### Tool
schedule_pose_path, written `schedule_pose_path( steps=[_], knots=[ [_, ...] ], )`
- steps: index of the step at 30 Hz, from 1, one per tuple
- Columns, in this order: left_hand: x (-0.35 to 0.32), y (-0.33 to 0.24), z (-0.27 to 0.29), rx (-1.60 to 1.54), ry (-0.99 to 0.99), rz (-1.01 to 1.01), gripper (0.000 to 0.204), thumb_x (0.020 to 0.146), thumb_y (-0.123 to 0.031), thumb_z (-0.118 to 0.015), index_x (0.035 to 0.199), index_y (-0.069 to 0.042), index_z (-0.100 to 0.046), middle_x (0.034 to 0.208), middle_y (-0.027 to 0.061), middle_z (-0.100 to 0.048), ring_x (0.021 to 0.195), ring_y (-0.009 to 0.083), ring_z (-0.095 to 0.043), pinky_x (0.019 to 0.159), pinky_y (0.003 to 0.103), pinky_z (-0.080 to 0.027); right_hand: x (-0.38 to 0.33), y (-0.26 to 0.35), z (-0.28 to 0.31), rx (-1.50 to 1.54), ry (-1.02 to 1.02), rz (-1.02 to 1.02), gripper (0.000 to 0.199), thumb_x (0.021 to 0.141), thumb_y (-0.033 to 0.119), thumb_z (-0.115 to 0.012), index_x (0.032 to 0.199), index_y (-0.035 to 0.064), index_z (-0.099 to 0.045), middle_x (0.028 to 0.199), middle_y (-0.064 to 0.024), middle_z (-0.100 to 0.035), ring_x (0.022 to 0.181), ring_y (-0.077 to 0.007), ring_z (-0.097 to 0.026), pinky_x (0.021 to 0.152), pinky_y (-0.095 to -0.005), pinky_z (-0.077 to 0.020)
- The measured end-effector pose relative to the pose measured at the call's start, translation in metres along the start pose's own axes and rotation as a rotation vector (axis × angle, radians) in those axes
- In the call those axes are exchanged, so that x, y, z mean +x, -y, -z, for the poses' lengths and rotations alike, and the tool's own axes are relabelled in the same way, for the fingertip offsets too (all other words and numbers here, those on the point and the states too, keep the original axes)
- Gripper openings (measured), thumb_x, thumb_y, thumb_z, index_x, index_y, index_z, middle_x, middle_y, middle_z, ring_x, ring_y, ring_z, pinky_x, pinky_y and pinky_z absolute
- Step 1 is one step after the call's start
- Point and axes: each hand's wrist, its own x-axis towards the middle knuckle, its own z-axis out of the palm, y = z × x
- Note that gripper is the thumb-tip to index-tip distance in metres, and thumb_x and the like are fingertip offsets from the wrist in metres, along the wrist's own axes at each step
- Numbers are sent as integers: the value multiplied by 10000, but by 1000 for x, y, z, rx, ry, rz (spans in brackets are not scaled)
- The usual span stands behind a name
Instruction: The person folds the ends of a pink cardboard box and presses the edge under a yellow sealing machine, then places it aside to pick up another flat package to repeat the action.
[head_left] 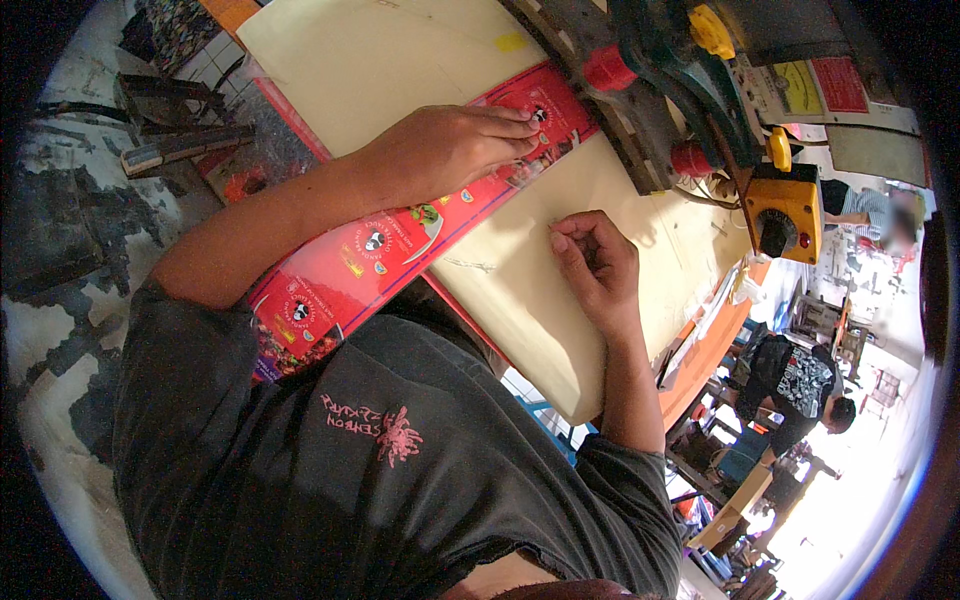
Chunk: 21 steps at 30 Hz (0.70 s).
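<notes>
A long strip of red printed plastic film (400,245) lies slantwise over a cream-coloured work board (530,235), running from near my chest up to a dark machine. My left hand (445,150) rests flat on the strip, fingers stretched out and close together near its far end. Off the strip, my right hand (600,265) is held over the cream board, its fingers curled and thumb against the index finger. Whatever lies in that pinch, if anything, is too small to make out.
The dark machine bar (610,100) with red knobs and yellow-tipped levers borders the board's far side. A yellow control box (785,215) with a black dial hangs at its right. More clear and red plastic (275,130) lies at left. Another person (790,385) works at far right.
</notes>
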Motion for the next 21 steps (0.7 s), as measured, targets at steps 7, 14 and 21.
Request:
schedule_pose_path(
  steps=[7,14,21],
  knots=[
    [1,-2,1,-28,-30,22,370,1004,-180,-695,1334,-14,-716,1469,112,-683,1418,268,-600,1195,402,-500,0,-3,-2,20,-24,47,95,1020,100,-752,1066,29,-709,865,-23,-707,732,-68,-605,667,-247,-497],
    [-1,-2,1,-35,-41,13,247,987,-162,-693,1165,-11,-776,1480,92,-679,1431,254,-591,1192,404,-506,0,1,-2,5,-11,12,86,1020,92,-749,1063,29,-710,854,-16,-698,732,-62,-601,663,-244,-497],
    [0,-2,-1,-2,-31,2,241,987,-162,-692,1158,-19,-784,1494,90,-670,1434,236,-588,1192,390,-507,0,-4,-1,2,-23,35,98,1017,100,-758,1065,32,-707,814,2,-679,693,-51,-567,634,-235,-474]
  ],
)
